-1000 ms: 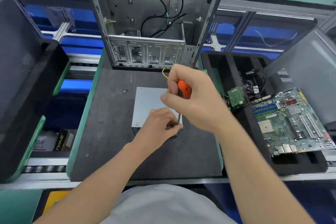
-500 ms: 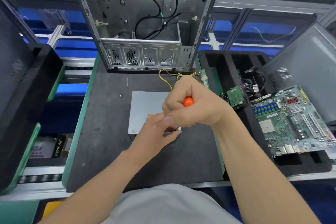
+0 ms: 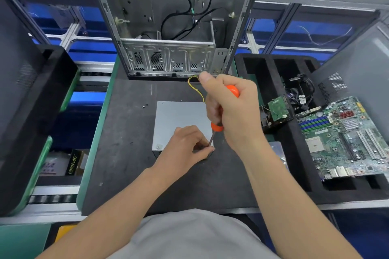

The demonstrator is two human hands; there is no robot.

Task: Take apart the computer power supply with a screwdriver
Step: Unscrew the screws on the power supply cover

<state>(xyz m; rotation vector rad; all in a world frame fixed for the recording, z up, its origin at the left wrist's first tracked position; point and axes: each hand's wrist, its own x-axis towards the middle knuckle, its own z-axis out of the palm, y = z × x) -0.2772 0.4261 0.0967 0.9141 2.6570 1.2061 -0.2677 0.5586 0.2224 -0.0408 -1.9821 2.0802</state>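
Risen since half a second ago: right hand (image 3: 233, 111), fisted round screwdriver (image 3: 216, 127), shaft slanting down to near right corner of grey power supply (image 3: 179, 118), flat on dark mat (image 3: 126, 153). Left hand (image 3: 185, 145) pinching shaft tip there. Cover-screw loosening, seemingly; next calls for steady turns, tip kept seated.

Bright, even overhead light fills the wide-angle view, leaving only faint, soft shadows on the dark mat (image 3: 126, 153), a dull sheen on the power supply (image 3: 179, 115) and computer case (image 3: 168, 57), frame rails (image 3: 315, 2) bowing toward the edges, and slightly soft, compressed detail throughout.
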